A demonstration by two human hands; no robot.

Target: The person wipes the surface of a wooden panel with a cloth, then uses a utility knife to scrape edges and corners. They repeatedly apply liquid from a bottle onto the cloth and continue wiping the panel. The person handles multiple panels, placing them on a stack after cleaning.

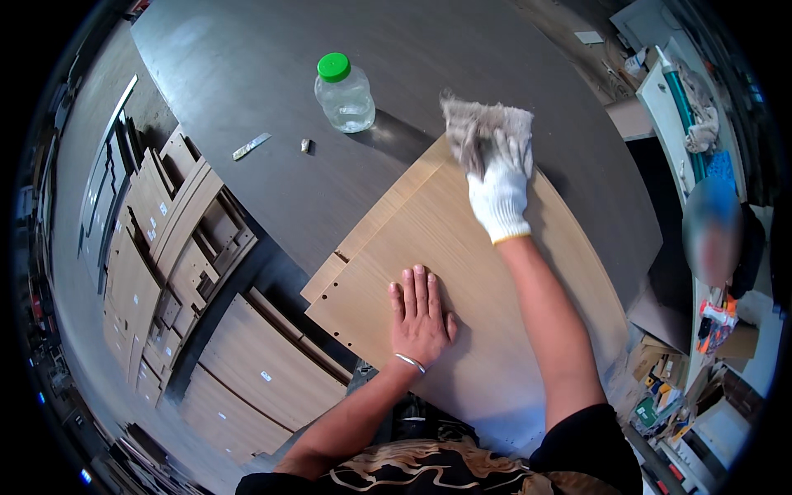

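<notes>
A light wood-grain panel [478, 256] with a few dark holes along its left edge lies on the dark grey table in front of me. My left hand [421, 318], bare and with a silver bracelet at the wrist, rests flat on the panel, fingers stretched out. At the panel's far end, my right hand [501, 177] wears a white knit glove and grips a greyish-brown fluffy rag [495, 124]. The rag lies over the far corner of the panel and reaches past its edge.
Beyond the panel stands a clear plastic jar [345, 97] with a green lid. A utility knife [251, 147] and a small block [306, 146] lie left of it. Stacked wooden panels [264, 371] fill the left side. At right, a cluttered bench holds a green caulking gun [678, 103]; a person is nearby.
</notes>
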